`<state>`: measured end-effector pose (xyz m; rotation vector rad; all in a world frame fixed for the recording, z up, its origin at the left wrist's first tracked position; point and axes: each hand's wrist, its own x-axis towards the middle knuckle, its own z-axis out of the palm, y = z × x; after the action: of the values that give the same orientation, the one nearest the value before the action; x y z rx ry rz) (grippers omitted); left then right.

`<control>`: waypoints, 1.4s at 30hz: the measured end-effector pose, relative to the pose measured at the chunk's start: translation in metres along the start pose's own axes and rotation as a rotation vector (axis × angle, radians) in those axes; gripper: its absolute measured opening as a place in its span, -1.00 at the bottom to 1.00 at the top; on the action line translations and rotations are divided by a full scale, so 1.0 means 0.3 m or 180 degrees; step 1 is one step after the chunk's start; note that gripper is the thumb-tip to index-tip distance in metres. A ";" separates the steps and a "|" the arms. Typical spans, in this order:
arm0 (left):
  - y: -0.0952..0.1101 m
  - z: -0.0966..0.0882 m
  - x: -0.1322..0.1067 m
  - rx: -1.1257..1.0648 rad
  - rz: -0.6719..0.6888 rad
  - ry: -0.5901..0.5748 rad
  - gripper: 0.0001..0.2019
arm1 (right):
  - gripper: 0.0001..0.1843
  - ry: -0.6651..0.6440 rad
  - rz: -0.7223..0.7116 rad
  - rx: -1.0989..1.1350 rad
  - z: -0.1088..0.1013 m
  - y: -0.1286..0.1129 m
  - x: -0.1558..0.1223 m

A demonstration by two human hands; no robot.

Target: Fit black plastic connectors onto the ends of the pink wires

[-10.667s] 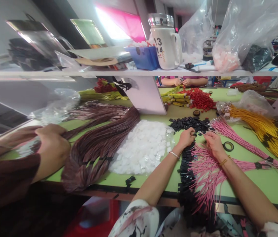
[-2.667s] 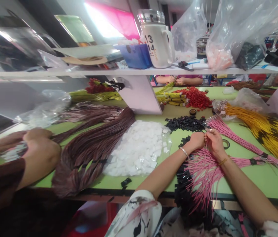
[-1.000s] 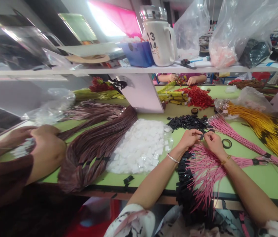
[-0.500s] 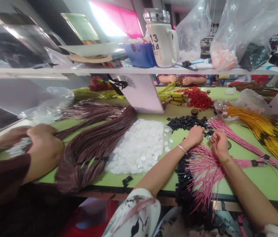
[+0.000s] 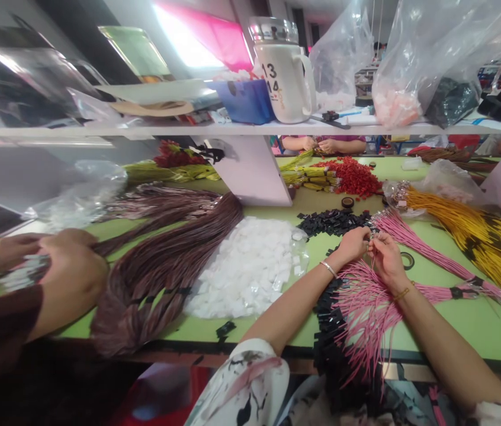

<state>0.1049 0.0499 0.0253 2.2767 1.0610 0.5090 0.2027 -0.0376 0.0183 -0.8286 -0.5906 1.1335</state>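
My left hand (image 5: 354, 242) is closed in a pinch above the green table, its fingertips hiding whatever is between them. Right beside it, my right hand (image 5: 386, 255) pinches the end of a thin pink wire, fingertips almost meeting the left ones. Under both wrists fans out a bundle of pink wires (image 5: 366, 313), with black connector housings (image 5: 327, 331) along its left edge. Just beyond the left hand lies a heap of loose black housings (image 5: 334, 222). A second pink wire bundle (image 5: 426, 245) stretches to the right behind my right hand.
White pieces on a plastic bag (image 5: 246, 266) and brown wires (image 5: 166, 272) lie to the left, near a co-worker's arms (image 5: 68, 278). Yellow wires (image 5: 485, 231) are at right. A shelf (image 5: 179, 131) with a mug (image 5: 283, 83) crosses above. Another person's hands (image 5: 319, 144) show behind.
My right hand has moved left and up, bringing its fingertips to those of my left hand. My left hand stays nearly in place. The view has shifted slightly.
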 end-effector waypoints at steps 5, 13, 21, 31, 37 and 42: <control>-0.031 -0.039 -0.020 -0.2186 -0.0634 0.0222 -0.82 | -0.71 -0.0027 -0.0041 -0.0413 -0.007 0.003 -0.001; -0.017 -0.116 -0.100 -0.3800 -0.1149 -0.0231 -0.71 | -0.77 0.0140 -0.0456 -0.1744 -0.035 0.002 0.012; -0.010 -0.113 -0.119 -0.4041 -0.0990 -0.0288 -0.70 | -0.77 -0.0055 -0.0417 -0.2138 -0.038 -0.016 0.008; 0.005 -0.109 -0.141 -0.3423 -0.0998 -0.0116 -0.80 | -0.73 -0.0350 -0.0346 -0.2465 -0.052 -0.020 0.028; 0.011 -0.103 -0.138 -0.3222 -0.1062 0.0088 -0.78 | -0.76 -0.0533 -0.0443 -0.2508 -0.054 -0.015 0.019; 0.011 -0.090 -0.145 -0.2932 -0.1145 0.0105 -0.80 | -0.75 -0.0618 -0.0565 -0.2822 -0.044 -0.013 0.003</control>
<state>0.0654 0.0231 0.0439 1.2513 0.9446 0.6966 0.2154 -0.0412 0.0139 -1.3857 -1.3485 0.7680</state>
